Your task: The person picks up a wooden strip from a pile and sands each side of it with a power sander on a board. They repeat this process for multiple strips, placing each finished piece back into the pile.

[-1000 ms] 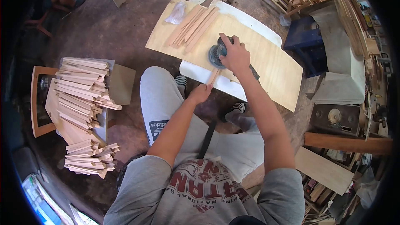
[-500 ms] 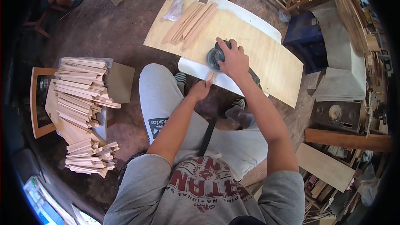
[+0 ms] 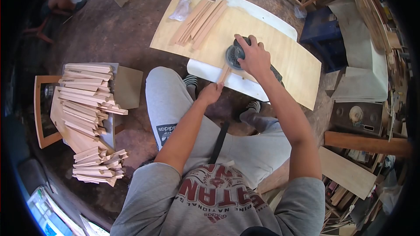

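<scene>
My right hand [image 3: 256, 59] is wrapped around the top of a dark power sander [image 3: 235, 56] with a round head. The sander's body runs back under my right wrist. Its head rests over the far end of a narrow wooden strip [image 3: 225, 73], hiding that end. My left hand [image 3: 211, 93] grips the near end of the strip, just off the edge of a plywood board [image 3: 288, 67]. Several similar wooden slats [image 3: 202, 21] lie on the board's far left part, beside a crumpled clear plastic bag [image 3: 181, 8].
Stacks of wooden pieces [image 3: 85, 100] stand at my left, next to a wooden frame [image 3: 40, 113]. A blue table [image 3: 321, 37] and a speaker box [image 3: 356, 116] are at the right. A white tabletop [image 3: 249, 86] shows under the board. A person's leg [image 3: 61, 2] appears far left.
The sander and my right hand have shifted right, along the strip toward its far end. More of the strip now shows between the sander and my left hand.
</scene>
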Available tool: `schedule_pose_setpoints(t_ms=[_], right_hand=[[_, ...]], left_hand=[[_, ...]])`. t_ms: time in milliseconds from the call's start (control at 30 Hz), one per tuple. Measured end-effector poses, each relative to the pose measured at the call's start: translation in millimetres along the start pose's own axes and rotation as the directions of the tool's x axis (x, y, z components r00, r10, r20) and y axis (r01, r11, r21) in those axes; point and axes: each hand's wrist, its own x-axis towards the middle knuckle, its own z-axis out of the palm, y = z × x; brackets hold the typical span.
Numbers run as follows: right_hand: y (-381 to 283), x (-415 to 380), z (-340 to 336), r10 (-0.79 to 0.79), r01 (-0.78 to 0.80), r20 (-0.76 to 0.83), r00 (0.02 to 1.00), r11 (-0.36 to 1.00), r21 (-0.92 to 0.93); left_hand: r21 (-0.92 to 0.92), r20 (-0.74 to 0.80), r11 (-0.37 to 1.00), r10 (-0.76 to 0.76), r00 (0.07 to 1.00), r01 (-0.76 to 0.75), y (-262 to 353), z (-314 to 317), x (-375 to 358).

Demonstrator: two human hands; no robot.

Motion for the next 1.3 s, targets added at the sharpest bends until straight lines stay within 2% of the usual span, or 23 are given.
schedule_pose_setpoints(t_ms=[133, 233, 333, 433, 533, 633, 733, 867, 967, 1067, 1233, 1300], right_hand=[[9.7, 13.4, 2.2, 0.063, -0.064, -0.066, 0.996, 0.998, -0.023], [11.8, 12.7, 0.1, 0.042, -0.043, -0.045, 0.998, 0.999, -0.018], [6.3, 4.9, 1.2, -0.012, 0.011, -0.033, 0.999, 0.999, -0.036], [7.7, 18.9, 2.4, 0.056, -0.057, -0.022, 0.998, 0.998, -0.033], [9.0, 32.9, 0.8, 0.112, -0.113, -0.022, 0.993, 0.993, -0.044], [4.7, 22.1, 1.9, -0.017, 0.016, -0.022, 1.0, 0.998, -0.054], [1.4, 19.9, 3.9, -0.043, 0.042, -0.033, 0.999, 0.998, -0.04], [-2.9, 38.0, 2.6, 0.062, -0.064, -0.05, 0.997, 0.997, -0.036], [-7.7, 28.1, 4.4, -0.073, 0.072, -0.025, 0.997, 0.997, -0.021], [-13.9, 23.1, 3.5, -0.094, 0.094, 0.005, 0.996, 0.996, 0.001], [4.0, 61.7, 10.8, 0.069, -0.069, -0.055, 0.996, 0.998, 0.013], [10.9, 74.9, 10.6, 0.098, -0.1, -0.072, 0.993, 0.995, -0.02]], left_hand=[[0.06, -0.132, 0.991, 0.128, 0.983, -0.121, -13.1, 10.5, 7.6], [0.008, -0.049, 0.996, 0.09, 0.995, -0.09, -15.5, 8.3, 11.3], [0.005, -0.057, 0.998, 0.067, 0.996, -0.067, -14.3, 10.3, 11.6], [0.005, -0.052, 0.995, 0.099, 0.994, -0.099, -12.5, 5.6, 7.7], [0.002, 0.036, 0.999, 0.036, 0.999, -0.036, 5.6, -6.6, -6.3], [-0.006, 0.034, 1.0, 0.018, 0.999, -0.018, 3.7, -3.5, -2.2], [0.02, 0.01, 0.999, 0.032, 0.999, -0.032, -0.9, -1.5, -0.6], [0.001, 0.039, 0.999, 0.032, 0.999, -0.032, 2.5, -3.8, -4.6], [-0.001, 0.035, 1.0, 0.025, 0.999, -0.025, 4.3, -5.0, -3.9], [0.021, 0.018, 0.999, 0.037, 0.999, -0.038, -3.2, -0.4, -2.2], [0.029, 0.033, 0.996, 0.085, 0.996, -0.086, -9.0, -1.1, 4.6], [0.023, -0.015, 0.994, 0.104, 0.995, -0.103, -11.5, 1.2, 7.7]])
